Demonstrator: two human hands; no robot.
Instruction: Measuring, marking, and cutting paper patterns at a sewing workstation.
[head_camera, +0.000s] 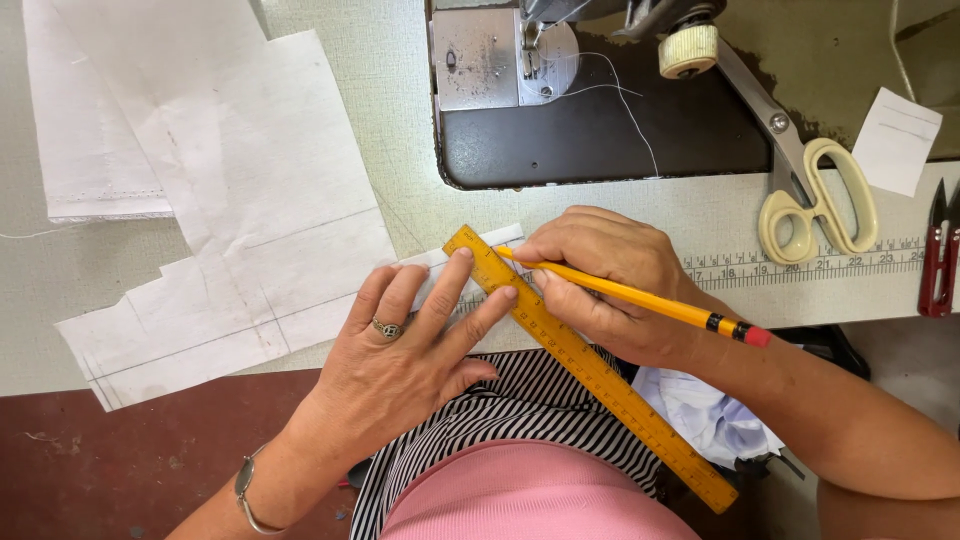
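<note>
The left hand (400, 350) presses flat, fingers spread, on the stiff yellow ruler (590, 365) over thin, slippery-looking white fabric (455, 262) at the worktop (700, 210) edge — the right hand's (600, 280) grip pinches a light pencil (630, 297).

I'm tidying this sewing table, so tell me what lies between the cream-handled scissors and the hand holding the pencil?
In the head view, only bare table with its printed measuring scale lies between the scissors and the right hand holding the pencil.
</note>
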